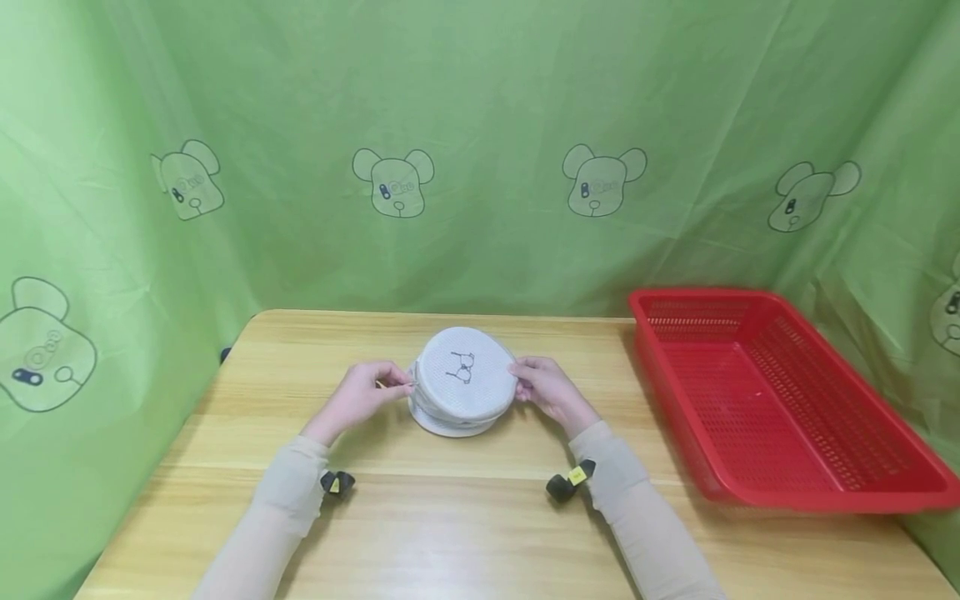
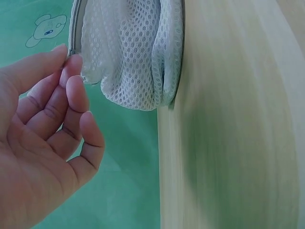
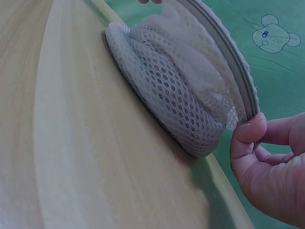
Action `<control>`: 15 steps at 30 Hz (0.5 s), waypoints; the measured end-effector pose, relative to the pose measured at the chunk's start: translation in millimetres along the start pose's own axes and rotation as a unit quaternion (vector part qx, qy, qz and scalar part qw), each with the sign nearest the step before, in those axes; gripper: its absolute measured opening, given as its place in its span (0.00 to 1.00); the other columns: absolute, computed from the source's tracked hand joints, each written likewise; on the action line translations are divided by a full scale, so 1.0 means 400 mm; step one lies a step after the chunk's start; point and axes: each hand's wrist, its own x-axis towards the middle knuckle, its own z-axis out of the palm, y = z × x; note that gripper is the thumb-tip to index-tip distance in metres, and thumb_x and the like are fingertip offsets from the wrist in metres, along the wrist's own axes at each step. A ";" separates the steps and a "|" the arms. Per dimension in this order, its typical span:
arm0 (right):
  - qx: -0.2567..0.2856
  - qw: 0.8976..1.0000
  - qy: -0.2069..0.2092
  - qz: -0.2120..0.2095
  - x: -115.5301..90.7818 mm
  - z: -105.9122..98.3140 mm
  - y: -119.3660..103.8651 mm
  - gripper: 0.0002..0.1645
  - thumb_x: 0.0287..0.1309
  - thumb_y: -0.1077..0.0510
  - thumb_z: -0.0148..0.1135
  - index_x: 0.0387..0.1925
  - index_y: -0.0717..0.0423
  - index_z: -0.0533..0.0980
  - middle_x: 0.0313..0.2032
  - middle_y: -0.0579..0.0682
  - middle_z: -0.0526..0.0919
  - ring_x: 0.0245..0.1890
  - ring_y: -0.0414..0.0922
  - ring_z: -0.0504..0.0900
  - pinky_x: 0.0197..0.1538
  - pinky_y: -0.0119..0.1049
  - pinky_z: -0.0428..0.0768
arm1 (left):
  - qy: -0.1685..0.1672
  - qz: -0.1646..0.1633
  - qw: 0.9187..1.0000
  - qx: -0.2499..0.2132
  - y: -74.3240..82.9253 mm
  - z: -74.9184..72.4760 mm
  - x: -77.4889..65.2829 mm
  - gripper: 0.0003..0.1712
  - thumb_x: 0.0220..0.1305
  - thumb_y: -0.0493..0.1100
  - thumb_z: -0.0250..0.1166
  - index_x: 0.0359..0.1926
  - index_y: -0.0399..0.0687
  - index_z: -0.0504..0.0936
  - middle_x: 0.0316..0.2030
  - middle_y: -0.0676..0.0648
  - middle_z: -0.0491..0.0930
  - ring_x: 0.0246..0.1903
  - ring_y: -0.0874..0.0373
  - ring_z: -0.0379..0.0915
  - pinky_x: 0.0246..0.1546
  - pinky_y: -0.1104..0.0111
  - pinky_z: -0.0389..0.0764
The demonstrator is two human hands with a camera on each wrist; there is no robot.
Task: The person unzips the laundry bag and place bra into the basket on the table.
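Observation:
A round white mesh laundry bag (image 1: 467,372) lies on the table, its flat top marked with a small dark bra drawing. A zipper (image 3: 228,45) runs along its upper rim. At the left side, my left hand (image 1: 365,392) pinches the end of the zipper at the rim between thumb and forefinger; its other fingers are loosely curled, as the left wrist view shows. Across from it, my right hand (image 1: 549,388) pinches the rim between thumb and fingers. The mesh side (image 2: 136,52) sags in folds beneath the rim. What the bag holds cannot be seen.
A red plastic basket (image 1: 716,467) with slotted walls stands on the right of the wooden table (image 1: 450,533). Green curtains (image 1: 495,250) printed with bear heads hang behind the table and on both sides. Each wrist carries a small black camera (image 1: 561,488).

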 end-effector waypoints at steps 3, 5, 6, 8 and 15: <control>0.002 1.000 -0.001 0.000 0.000 -0.001 0.000 0.14 0.69 0.64 0.50 0.50 0.72 0.67 0.24 0.44 0.73 0.20 0.35 0.69 0.24 0.23 0.71 | -0.011 0.002 1.000 -0.001 0.000 0.001 -0.001 0.07 0.59 0.42 0.68 0.37 0.45 0.85 0.33 0.49 0.85 0.35 0.59 0.76 0.41 0.65 0.77; 0.003 1.000 -0.001 0.000 0.000 -0.001 0.000 0.14 0.69 0.64 0.50 0.49 0.72 0.67 0.24 0.44 0.73 0.20 0.35 0.69 0.24 0.23 0.71 | -0.018 0.001 1.000 -0.002 0.000 0.002 -0.001 0.07 0.60 0.42 0.68 0.38 0.45 0.85 0.33 0.49 0.85 0.35 0.60 0.76 0.41 0.66 0.77; 0.004 1.000 -0.001 0.000 0.000 -0.002 0.000 0.14 0.69 0.64 0.50 0.49 0.72 0.67 0.24 0.44 0.73 0.20 0.35 0.69 0.24 0.23 0.71 | -0.020 0.002 1.000 -0.003 -0.001 0.002 -0.001 0.07 0.60 0.42 0.68 0.38 0.45 0.85 0.33 0.49 0.85 0.35 0.60 0.76 0.41 0.66 0.77; 0.005 1.000 -0.001 0.000 0.000 -0.002 0.000 0.13 0.68 0.64 0.50 0.49 0.72 0.67 0.24 0.44 0.73 0.20 0.35 0.69 0.24 0.23 0.71 | -0.023 0.002 1.000 -0.005 -0.002 0.003 -0.001 0.07 0.60 0.42 0.68 0.38 0.45 0.85 0.34 0.49 0.85 0.35 0.60 0.76 0.41 0.66 0.77; 0.008 1.000 0.001 -0.001 0.002 -0.002 0.001 0.14 0.68 0.64 0.50 0.49 0.72 0.68 0.23 0.44 0.73 0.20 0.35 0.69 0.24 0.24 0.71 | -0.026 0.006 1.000 -0.007 -0.002 0.008 -0.002 0.06 0.59 0.41 0.68 0.38 0.45 0.85 0.34 0.49 0.85 0.34 0.60 0.76 0.41 0.66 0.77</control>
